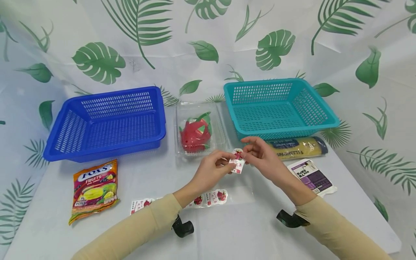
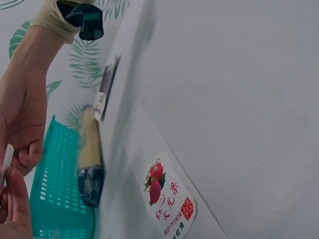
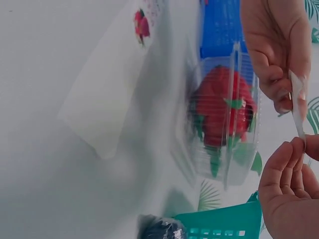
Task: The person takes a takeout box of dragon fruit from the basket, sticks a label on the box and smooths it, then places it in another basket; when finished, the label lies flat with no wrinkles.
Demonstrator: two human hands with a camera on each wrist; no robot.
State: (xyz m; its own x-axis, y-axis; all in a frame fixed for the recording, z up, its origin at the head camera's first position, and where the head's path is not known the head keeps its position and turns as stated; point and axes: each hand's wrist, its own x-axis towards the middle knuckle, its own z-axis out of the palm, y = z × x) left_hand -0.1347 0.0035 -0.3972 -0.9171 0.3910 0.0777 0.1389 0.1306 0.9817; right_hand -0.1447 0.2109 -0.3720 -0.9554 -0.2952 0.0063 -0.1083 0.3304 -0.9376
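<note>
Both hands hold one white sticker [image 1: 237, 166] printed with a red dragon fruit, raised over the middle of the table. The left hand [image 1: 211, 169] pinches its lower left part between thumb and fingers. Thumb and fingertips of the right hand [image 1: 262, 156] pinch its right edge near the top. In the right wrist view the sticker [image 3: 298, 112] appears edge-on between the two hands. Beyond them stands a clear plastic box [image 1: 217, 135] with a red and green dragon fruit [image 1: 195, 134] inside. A strip of matching stickers [image 1: 216, 197] lies below the left forearm, partly hidden by it.
A blue basket [image 1: 159, 135] stands at the back left, a teal basket [image 1: 240, 131] at the back right. In front of the teal one lie a spaghetti pack [image 1: 297, 148] and a flat white-and-purple packet [image 1: 312, 176]. A Fox's candy bag [image 1: 95, 189] lies at the left.
</note>
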